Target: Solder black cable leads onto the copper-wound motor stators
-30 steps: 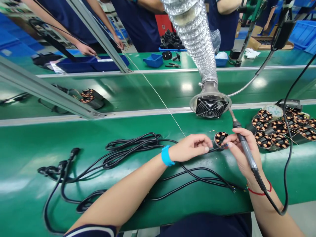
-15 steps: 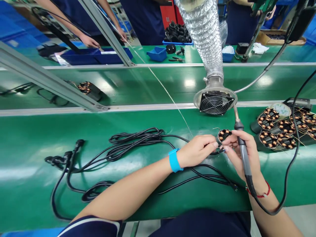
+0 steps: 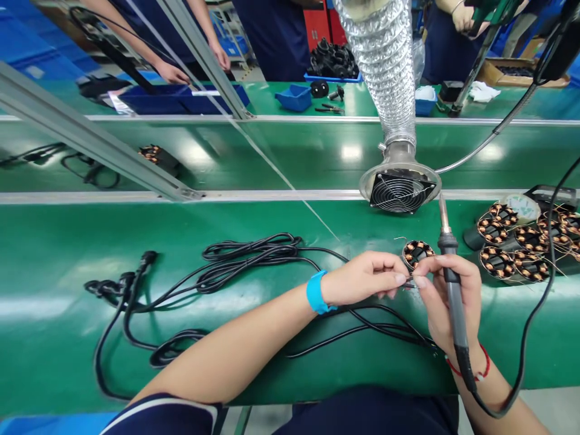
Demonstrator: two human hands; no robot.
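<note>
My left hand [image 3: 374, 277], with a blue band at the wrist, is closed in a pinch on the end of a black cable [image 3: 410, 285]. Opposite it, my right hand [image 3: 455, 290] has thumb and forefinger together at the cable's thin wires. The same right hand holds a grey soldering iron [image 3: 454, 305], its tip pointing up and away from me. Just beyond my fingertips stands a motor stator [image 3: 417, 254] with copper windings and a loose wire sticking up at its left. Fingers partly hide the wire ends.
A round fume extractor hood [image 3: 399, 187] hangs beyond the stator. More stators [image 3: 496, 261] are grouped at the right. Coiled black power cords [image 3: 249, 257] lie at the left. A metal post [image 3: 113, 139] slants across the upper left. Other people stand across the line.
Both hands have shifted slightly toward me, so more of the stator shows between them. The soldering iron has moved with my right hand. The view has swung slightly.
</note>
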